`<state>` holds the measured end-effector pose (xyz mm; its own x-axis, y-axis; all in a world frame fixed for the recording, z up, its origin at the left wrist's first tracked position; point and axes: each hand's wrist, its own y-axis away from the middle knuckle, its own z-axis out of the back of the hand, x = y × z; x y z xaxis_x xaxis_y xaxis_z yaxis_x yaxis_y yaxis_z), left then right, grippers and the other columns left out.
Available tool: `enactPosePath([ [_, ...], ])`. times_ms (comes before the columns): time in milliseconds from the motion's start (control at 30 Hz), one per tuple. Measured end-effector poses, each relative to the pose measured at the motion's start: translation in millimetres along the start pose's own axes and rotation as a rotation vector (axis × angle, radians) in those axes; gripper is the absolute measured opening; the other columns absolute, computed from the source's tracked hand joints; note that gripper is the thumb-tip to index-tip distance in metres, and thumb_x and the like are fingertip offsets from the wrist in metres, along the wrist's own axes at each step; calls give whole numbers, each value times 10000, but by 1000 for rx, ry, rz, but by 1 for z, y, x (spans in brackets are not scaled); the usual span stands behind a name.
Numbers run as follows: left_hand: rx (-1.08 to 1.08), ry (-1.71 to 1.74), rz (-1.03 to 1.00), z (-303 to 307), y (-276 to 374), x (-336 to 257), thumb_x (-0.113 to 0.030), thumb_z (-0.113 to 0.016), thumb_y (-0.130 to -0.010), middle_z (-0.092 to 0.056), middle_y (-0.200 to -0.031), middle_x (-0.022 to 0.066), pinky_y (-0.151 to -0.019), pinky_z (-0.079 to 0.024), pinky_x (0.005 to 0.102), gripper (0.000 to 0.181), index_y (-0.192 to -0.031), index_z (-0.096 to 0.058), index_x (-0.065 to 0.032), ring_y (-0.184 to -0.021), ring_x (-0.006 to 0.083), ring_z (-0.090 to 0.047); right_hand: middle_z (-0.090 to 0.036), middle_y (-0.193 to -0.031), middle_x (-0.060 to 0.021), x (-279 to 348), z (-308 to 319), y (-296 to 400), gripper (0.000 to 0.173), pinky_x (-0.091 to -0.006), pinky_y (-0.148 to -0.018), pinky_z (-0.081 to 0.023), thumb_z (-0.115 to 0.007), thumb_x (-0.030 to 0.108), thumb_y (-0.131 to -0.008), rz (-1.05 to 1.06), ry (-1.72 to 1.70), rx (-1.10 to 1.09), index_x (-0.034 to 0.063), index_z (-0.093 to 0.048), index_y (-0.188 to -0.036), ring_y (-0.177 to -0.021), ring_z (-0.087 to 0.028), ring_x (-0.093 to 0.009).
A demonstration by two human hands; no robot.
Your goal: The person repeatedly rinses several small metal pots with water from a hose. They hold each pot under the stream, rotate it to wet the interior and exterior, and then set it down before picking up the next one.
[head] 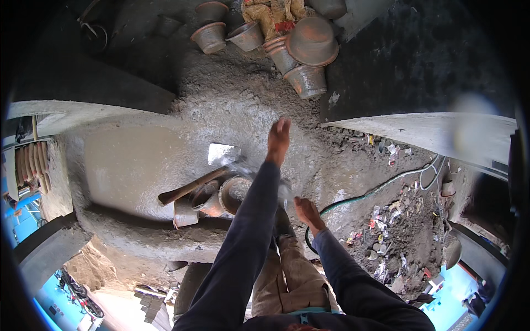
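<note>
My left hand (279, 140) reaches out over the wet grey ground, blurred, with its fingers close together; nothing shows clearly in it. Lower and to the right, my right hand (308, 214) has curled fingers beside a green hose (352, 199) that passes behind the wrist; whether it grips anything cannot be told. A clear blur, perhaps splashing water (285, 191), lies between the hands. Left of my left forearm lies a hoe with a shiny metal blade (222, 154) and a wooden handle (194, 186). Under it stand mortar-stained buckets (209, 202), one of them round and filled (233, 194).
A shallow pit of wet grey slurry (132, 165) lies left, behind a raised edge (157, 242). Stained buckets (306, 80) and a large basin (313, 41) are stacked at the top. Dark wall panels (414, 74) flank the passage. Litter and rubble (383, 231) cover ground at right.
</note>
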<state>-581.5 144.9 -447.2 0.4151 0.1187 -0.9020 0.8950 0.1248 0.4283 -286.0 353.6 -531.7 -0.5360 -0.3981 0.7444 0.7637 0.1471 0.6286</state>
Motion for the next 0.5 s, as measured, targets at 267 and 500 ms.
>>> enactPosePath([
  [267,6,331,879,94,203,237,-371,-595,-996,-734,-995,108,-639,-546,328,343,-1096,-700,-60,-801,168,-714,-721,-1035,-206,110,-53,29,473,-559,-886,-533,-406,429,-1029,-144,859,273,71,-716,-1025,-1014,-669,-466],
  [500,-871,-648,769,166,287,369,-221,-660,-895,-553,-1272,341,-1013,-453,483,550,-1294,-480,111,-1206,458,-546,-720,-906,-207,89,-93,-12,385,-522,-726,-596,-417,335,-1030,-40,1123,362,96,-702,-931,-847,-711,-444],
])
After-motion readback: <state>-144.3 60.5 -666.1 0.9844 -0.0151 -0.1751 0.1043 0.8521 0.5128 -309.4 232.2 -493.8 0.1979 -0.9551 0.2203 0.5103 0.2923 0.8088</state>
